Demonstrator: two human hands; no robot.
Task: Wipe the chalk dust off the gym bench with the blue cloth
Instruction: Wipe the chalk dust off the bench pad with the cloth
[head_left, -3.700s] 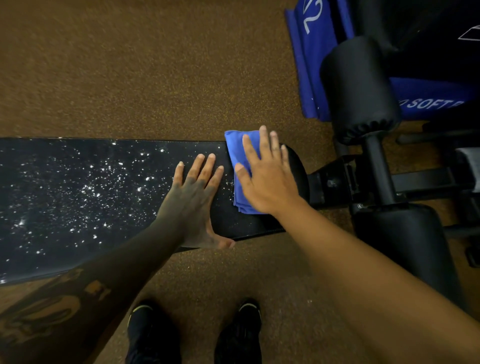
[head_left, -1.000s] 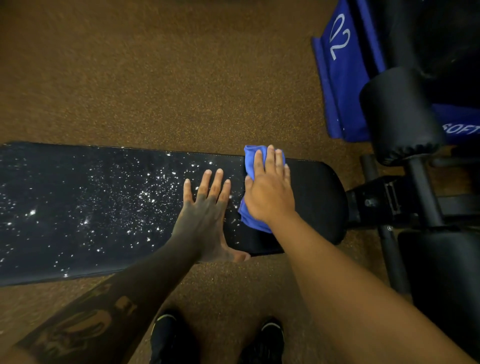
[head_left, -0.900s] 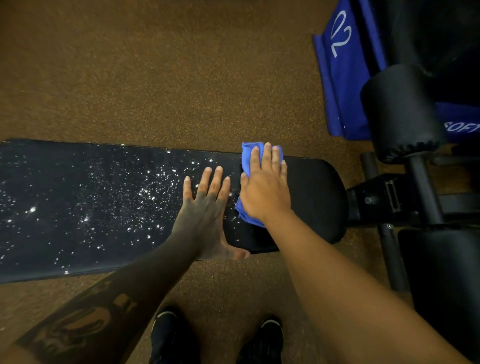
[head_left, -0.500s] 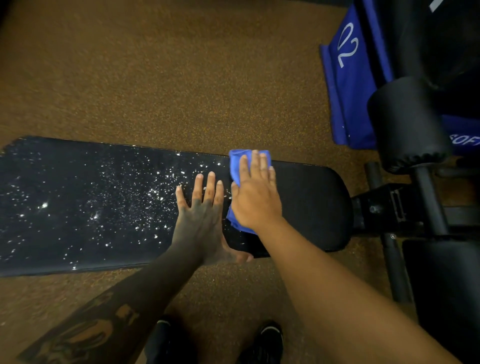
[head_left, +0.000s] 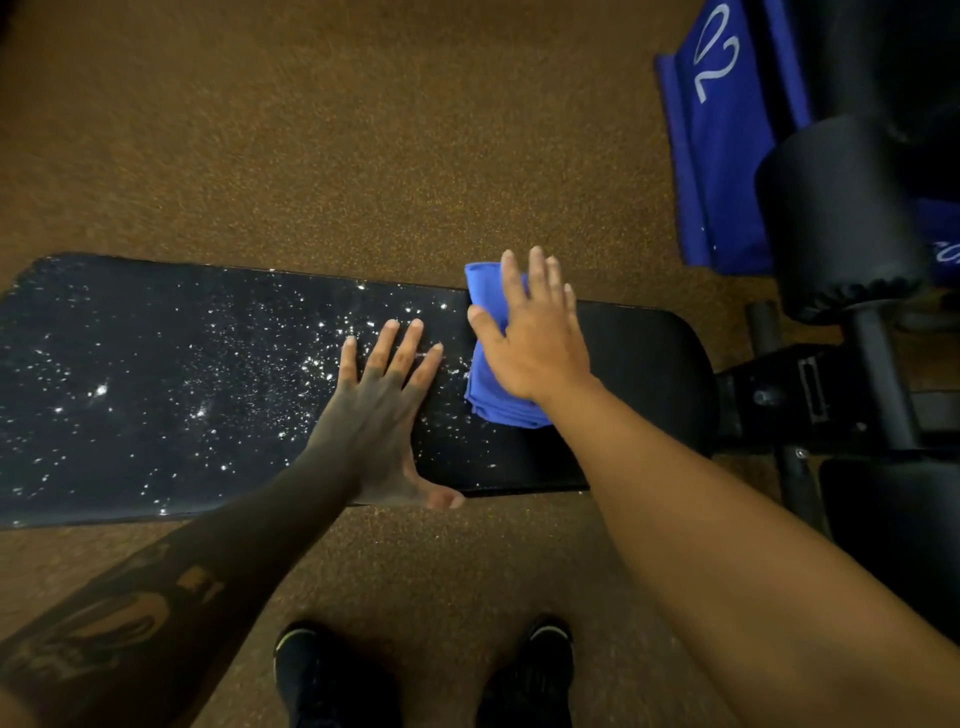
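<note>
A long black gym bench (head_left: 634, 364) lies across the view, speckled with white chalk dust (head_left: 197, 384) over its left and middle parts; the right end looks dark and free of specks. My right hand (head_left: 535, 338) presses flat on a folded blue cloth (head_left: 493, 405) at the far edge of the bench, fingers stretched past the edge. My left hand (head_left: 379, 410) lies flat and spread on the dusty pad just left of the cloth, thumb over the near edge.
Brown speckled floor (head_left: 322, 130) surrounds the bench. Black foam rollers (head_left: 836, 218) and the bench frame (head_left: 810, 395) stand at the right. A blue mat (head_left: 722, 156) with white print lies at the top right. My two black shoes (head_left: 426, 675) show at the bottom.
My right hand has slid the blue cloth leftward along the bench, then away from me toward the far edge. My left hand has stayed flat on the pad.
</note>
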